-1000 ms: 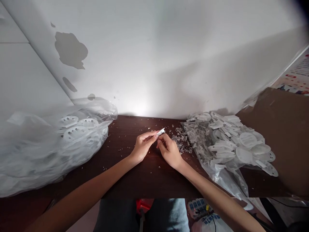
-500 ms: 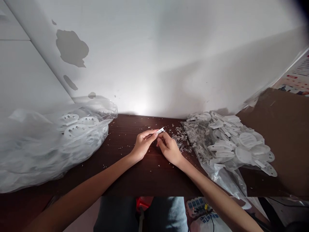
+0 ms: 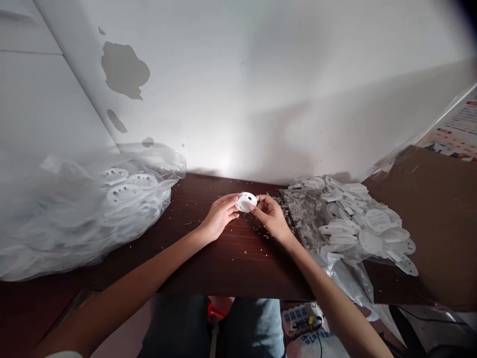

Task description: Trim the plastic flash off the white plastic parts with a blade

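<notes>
One white disc (image 3: 245, 203) is at frame centre, pinched at opposite edges by left hand (image 3: 219, 218) and right hand (image 3: 275, 218); dark tabletop (image 3: 223, 271) gives room toward its front edge, between plastic bag (image 3: 85, 233) at left and piled discs (image 3: 370, 242) at right.

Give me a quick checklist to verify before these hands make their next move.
1. Left hand gripping the round white plastic disc: ok, fingers at its left edge.
2. Right hand at the disc: ok, thumb against its near right side.
3. Disc's broad face visible: ok, dark rectangular spot showing.
4. Anything else between the right fingers: cannot tell.
5. Brown tabletop free of scraps: not ok, tiny pale bits scattered.
</notes>
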The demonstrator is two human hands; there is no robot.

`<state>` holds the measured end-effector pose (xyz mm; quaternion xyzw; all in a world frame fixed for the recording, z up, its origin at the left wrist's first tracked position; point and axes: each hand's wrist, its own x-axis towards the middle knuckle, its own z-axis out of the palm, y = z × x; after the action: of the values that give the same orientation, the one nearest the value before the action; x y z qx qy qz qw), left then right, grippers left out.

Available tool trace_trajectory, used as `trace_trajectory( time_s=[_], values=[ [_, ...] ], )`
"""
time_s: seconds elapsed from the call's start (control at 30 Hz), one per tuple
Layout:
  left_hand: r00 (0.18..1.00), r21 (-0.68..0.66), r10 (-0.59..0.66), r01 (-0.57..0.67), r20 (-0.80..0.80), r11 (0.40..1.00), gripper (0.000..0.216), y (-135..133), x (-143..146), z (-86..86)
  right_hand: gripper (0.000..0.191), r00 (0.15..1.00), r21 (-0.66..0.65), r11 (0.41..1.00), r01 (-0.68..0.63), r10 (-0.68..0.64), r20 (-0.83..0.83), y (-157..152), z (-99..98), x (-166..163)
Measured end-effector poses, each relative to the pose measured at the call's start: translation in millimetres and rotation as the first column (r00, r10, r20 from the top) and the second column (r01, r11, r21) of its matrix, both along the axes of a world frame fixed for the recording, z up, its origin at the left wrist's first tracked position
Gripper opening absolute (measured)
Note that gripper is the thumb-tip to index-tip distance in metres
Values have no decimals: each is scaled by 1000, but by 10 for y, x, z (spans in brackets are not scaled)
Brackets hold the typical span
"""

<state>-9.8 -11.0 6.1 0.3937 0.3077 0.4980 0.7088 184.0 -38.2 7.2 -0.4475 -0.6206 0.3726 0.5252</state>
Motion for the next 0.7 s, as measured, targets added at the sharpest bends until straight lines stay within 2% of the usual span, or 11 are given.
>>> trace_trajectory(
  time_s=[0.1,0.17,0.23,0.3,0.37,0.4,0.47,0.57,0.63,0.7],
  values=[
    [1000,26,2,-2,7,1000,41,28,4,-11,30,994,100,994,39,-49,100,-48,-4,-8],
    [999,-8,-23,23,32,1000,43,59,-12,-10,23,961,236,969,77,-136,243,-86,-26,10],
    [992,-98,-123,125,31,987,50,84,-33,-7,19,877,360,932,50,-214,431,-109,-53,42],
    [982,-137,-190,189,-1,972,54,92,-45,-10,18,761,406,914,-11,-255,596,-116,-73,69],
    [985,-83,-170,167,-25,982,48,87,-45,-22,20,674,387,920,-58,-250,696,-117,-79,74],
    [990,-46,-140,139,-24,989,45,84,-43,-31,20,656,371,926,-69,-239,716,-119,-77,68],
    [995,-7,-96,96,-24,995,43,81,-43,-48,24,685,331,942,-63,-200,701,-127,-71,47],
    [997,-25,-34,32,-74,999,44,87,-53,-57,35,816,257,966,10,-156,556,-136,-70,21],
    [992,-38,-11,7,-122,999,44,85,-58,-49,26,881,222,974,55,-152,449,-128,-68,15],
    [987,-32,-9,3,-158,999,43,76,-52,-36,21,904,219,973,77,-160,395,-110,-52,14]
  ],
)
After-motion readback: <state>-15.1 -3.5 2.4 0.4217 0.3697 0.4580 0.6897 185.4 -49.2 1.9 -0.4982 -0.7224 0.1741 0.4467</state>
